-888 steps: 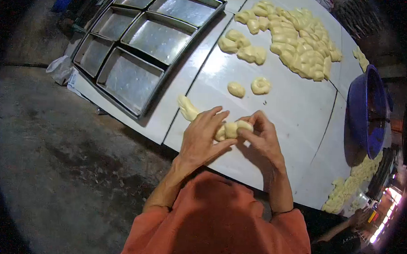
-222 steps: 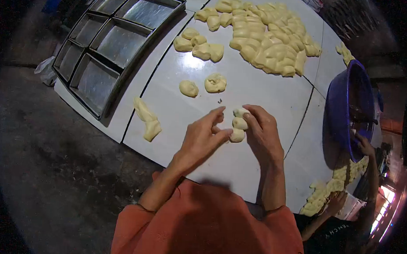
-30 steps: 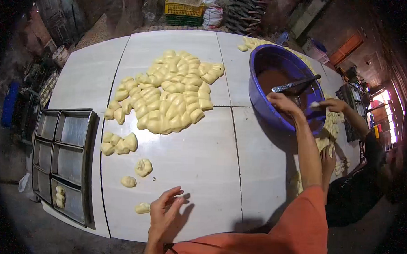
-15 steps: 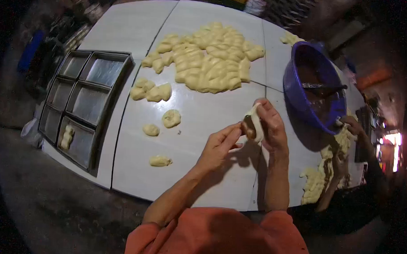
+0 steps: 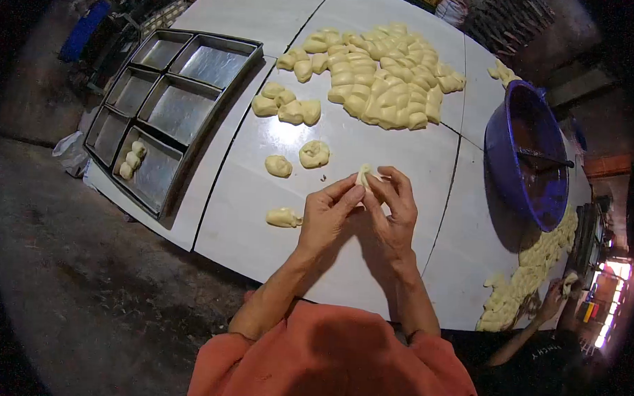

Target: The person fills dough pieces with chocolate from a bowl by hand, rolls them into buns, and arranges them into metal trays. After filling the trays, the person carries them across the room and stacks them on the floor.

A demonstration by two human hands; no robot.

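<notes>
A small piece of dough [image 5: 363, 174] is held above the white table between my two hands, its edges drawn together. My left hand [image 5: 327, 216] pinches its left side between thumb and fingers. On the other side, my right hand [image 5: 392, 213] grips it with thumb and index finger. Most of the piece is hidden by my fingers, and no filling shows. Left of my hands lie a shaped dough piece [image 5: 283, 217], a round dough piece [image 5: 278, 166] and a dough round with a gathered top [image 5: 314, 154].
A metal tray of compartments [image 5: 186, 134] stands at the left, with dough pieces [image 5: 132, 159] in its near compartment. Many dough pieces [image 5: 387, 78] cover the table's far middle. A purple bowl [image 5: 503, 159] holds brown filling and a utensil. At right, a co-worker's hand [image 5: 552, 300] holds dough.
The dough between my hands was spread around brown filling; now it is gathered and the filling is out of sight. The view has shifted. The co-worker's hand has left the bowl's rim.
</notes>
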